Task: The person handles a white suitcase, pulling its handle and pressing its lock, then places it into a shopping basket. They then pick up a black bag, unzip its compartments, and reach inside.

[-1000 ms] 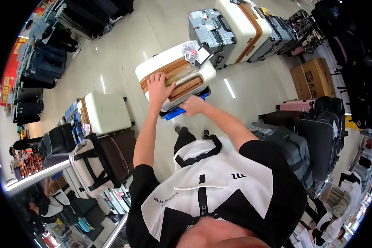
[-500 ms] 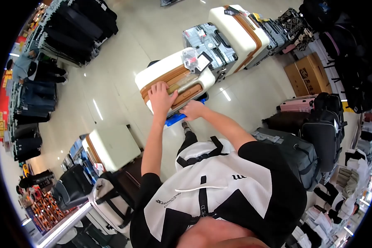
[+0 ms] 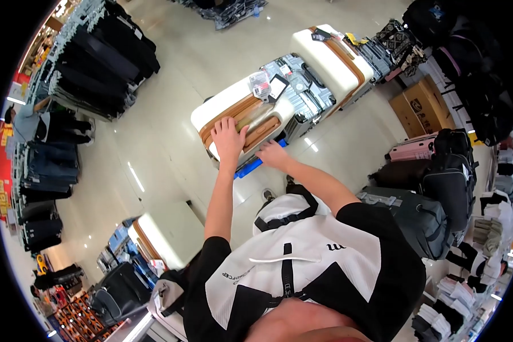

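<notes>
A cream suitcase (image 3: 214, 111) with brown trim stands upright in front of me, its brown handle (image 3: 262, 134) on the top face. My left hand (image 3: 229, 139) rests on that top beside the handle, fingers spread over the brown strip. At the near side of the case is my right hand (image 3: 274, 155), its fingers curled in at the edge, and what they hold is hidden. A bright blue piece (image 3: 249, 168) shows below the near edge, on both sides of this hand. A clear hang tag (image 3: 260, 86) and a black-framed card (image 3: 278, 87) lie at the far end.
A silver ribbed suitcase (image 3: 308, 85) and another cream suitcase (image 3: 325, 65) stand in line behind. Dark luggage (image 3: 402, 214) is at my right, a cardboard box (image 3: 419, 108) farther off. A pale suitcase (image 3: 168, 233) stands at left; a person (image 3: 37, 122) is by the clothes racks.
The view has shifted, and the cream suitcase sits slightly lower and to the right. My left hand stays on its top; my right hand remains at the near edge, fingers a little straighter.
</notes>
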`<state>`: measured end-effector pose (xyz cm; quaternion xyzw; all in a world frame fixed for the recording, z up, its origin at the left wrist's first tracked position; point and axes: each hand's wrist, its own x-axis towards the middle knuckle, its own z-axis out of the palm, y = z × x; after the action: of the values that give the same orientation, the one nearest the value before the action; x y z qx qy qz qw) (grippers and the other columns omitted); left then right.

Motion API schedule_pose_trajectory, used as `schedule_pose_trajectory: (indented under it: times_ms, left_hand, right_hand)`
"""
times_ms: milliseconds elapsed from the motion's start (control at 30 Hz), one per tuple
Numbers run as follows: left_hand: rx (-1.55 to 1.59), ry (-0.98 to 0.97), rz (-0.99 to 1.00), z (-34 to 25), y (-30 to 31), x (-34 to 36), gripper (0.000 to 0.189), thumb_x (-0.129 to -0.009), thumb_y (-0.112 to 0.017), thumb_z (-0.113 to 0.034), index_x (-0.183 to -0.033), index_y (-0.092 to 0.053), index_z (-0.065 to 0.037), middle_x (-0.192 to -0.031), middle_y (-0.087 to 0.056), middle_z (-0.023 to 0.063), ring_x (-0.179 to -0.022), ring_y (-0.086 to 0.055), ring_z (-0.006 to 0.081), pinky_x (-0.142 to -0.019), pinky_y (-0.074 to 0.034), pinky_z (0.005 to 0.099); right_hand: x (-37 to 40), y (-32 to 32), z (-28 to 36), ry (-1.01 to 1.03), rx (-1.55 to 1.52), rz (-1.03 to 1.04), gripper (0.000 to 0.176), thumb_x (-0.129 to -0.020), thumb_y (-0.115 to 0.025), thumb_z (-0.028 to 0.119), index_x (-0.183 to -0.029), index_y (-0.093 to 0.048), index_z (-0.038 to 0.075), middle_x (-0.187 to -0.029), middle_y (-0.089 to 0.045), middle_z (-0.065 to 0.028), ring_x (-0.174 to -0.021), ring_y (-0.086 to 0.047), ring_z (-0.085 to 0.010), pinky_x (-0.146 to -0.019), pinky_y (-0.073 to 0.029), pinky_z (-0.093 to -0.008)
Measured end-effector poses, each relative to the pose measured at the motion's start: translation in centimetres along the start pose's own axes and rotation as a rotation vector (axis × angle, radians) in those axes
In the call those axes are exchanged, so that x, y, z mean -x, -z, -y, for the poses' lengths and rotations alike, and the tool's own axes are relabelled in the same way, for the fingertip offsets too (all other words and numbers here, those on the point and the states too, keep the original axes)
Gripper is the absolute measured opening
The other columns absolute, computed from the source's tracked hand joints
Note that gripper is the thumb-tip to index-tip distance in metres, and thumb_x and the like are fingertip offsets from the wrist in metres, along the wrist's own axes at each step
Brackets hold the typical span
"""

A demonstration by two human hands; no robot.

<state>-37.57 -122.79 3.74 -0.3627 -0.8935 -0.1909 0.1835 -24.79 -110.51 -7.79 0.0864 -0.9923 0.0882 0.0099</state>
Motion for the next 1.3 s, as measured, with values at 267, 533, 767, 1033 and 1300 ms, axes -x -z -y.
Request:
schedule_pose_trajectory:
  times_ms: [267,533,767,1033,1300]
  left_hand:
    - [0.003,0.014,-0.002,2.3,-1.4,-3.5,0.038,-0.084,-0.076,-0.034,-0.108,-0.065,-0.007,-0.114,-0.061,0.0075,-0.111,-0.055,0.0287,-0.095,-0.041,0.0439]
    - [0.052,0.117,0.056,4.8,-2.2,-7.2,0.036,-0.08,-0.079,-0.029,-0.105,-0.064,-0.009,-0.117,-0.06,0.0065,-0.115,-0.053,0.0281,-0.1,-0.038,0.0446]
    - [0.049,0.08,0.08,7.4,-2.7,-11.4,0.033,-0.077,-0.079,-0.027,-0.1,-0.063,-0.009,-0.113,-0.062,0.0051,-0.113,-0.054,0.0274,-0.098,-0.039,0.0439]
    - [0.058,0.046,0.063,10.7,-4.3,-16.2,0.035,-0.076,-0.08,-0.027,-0.098,-0.061,-0.007,-0.112,-0.063,0.0059,-0.109,-0.056,0.0288,-0.098,-0.041,0.0434]
    - [0.164,-0.009,0.074,15.9,-6.0,-21.5,0.037,-0.074,-0.081,-0.026,-0.098,-0.061,-0.006,-0.11,-0.064,0.0075,-0.108,-0.057,0.0292,-0.096,-0.043,0.0422]
  right_hand:
    - [-4.8,-0.1,-2.1,0.05,-0.013,-0.158,0.031,-0.068,-0.079,0.031,-0.093,-0.073,0.014,-0.092,-0.069,-0.0056,-0.101,-0.065,-0.0238,-0.095,-0.044,-0.0387]
    - [-8.5,2.4,-8.4,0.111,-0.474,0.347,0.033,-0.076,-0.074,0.038,-0.1,-0.072,0.015,-0.096,-0.071,-0.0092,-0.101,-0.066,-0.0296,-0.087,-0.051,-0.0468]
    - [-12.0,-0.4,-12.7,0.282,-0.511,0.344,0.042,-0.088,-0.067,0.048,-0.109,-0.069,0.012,-0.096,-0.071,-0.0147,-0.101,-0.065,-0.0341,-0.092,-0.045,-0.0475]
    - [-16.3,-1.3,-12.5,0.225,-0.556,0.245,0.039,-0.089,-0.066,0.048,-0.104,-0.069,0.012,-0.087,-0.069,-0.0152,-0.09,-0.066,-0.0346,-0.092,-0.043,-0.0455]
    - [-22.7,-0.7,-13.3,0.128,-0.696,0.302,0.033,-0.086,-0.07,0.041,-0.094,-0.069,0.01,-0.08,-0.068,-0.016,-0.08,-0.065,-0.0399,-0.078,-0.049,-0.0493]
